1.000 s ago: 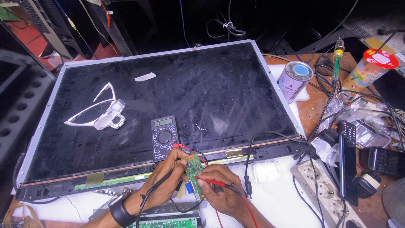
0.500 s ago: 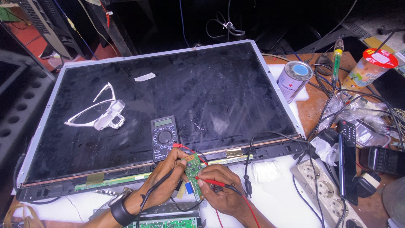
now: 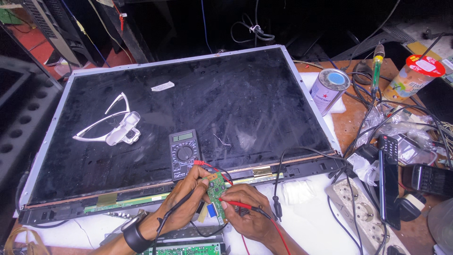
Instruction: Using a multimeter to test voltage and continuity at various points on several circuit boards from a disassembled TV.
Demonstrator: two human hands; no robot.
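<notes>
Cluttered desk (image 3: 302,222) carried a dark screen panel (image 3: 188,118). Left hand (image 3: 186,200) pinched the small green board (image 3: 216,196) closed; right hand (image 3: 247,212) gripped a red probe (image 3: 236,204), tip probably on a contact. Steady, light pressure suited best.

Electronics repair workshop: opened flat screen (image 3: 188,123), multimeter (image 3: 184,152), soldering iron (image 3: 376,66).

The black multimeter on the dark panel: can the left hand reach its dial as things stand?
Probably yes. The black multimeter lies just above the left hand with nothing between, but that hand holds the small green circuit board and a black probe lead.
</notes>
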